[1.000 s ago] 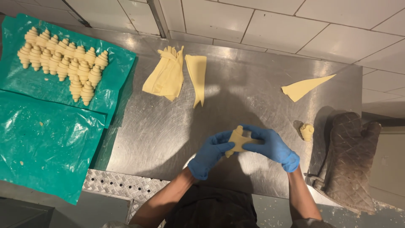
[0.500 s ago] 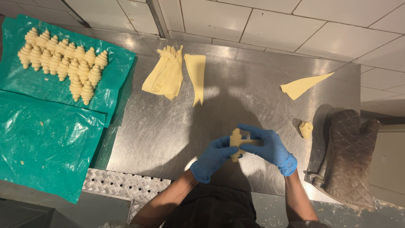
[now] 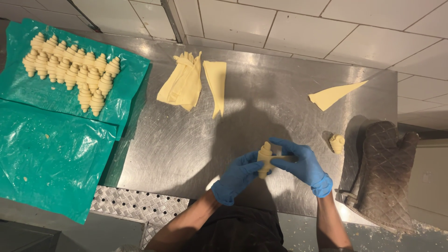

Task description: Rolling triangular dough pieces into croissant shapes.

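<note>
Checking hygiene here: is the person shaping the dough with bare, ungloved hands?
No, both the left hand and the right hand wear blue gloves while holding the rolled dough piece.

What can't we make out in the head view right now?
- Rolled dough piece: its sides are covered by the fingers of the left hand and right hand, so the grip underneath is hidden.
- Stack of dough triangles: layers overlap, count unclear.
- Oven mitt: lower end hangs past the steel table edge, underside hidden.
- Small dough lump: too small to tell its shape.
- Green sheet: cut off by the left frame edge.
</note>
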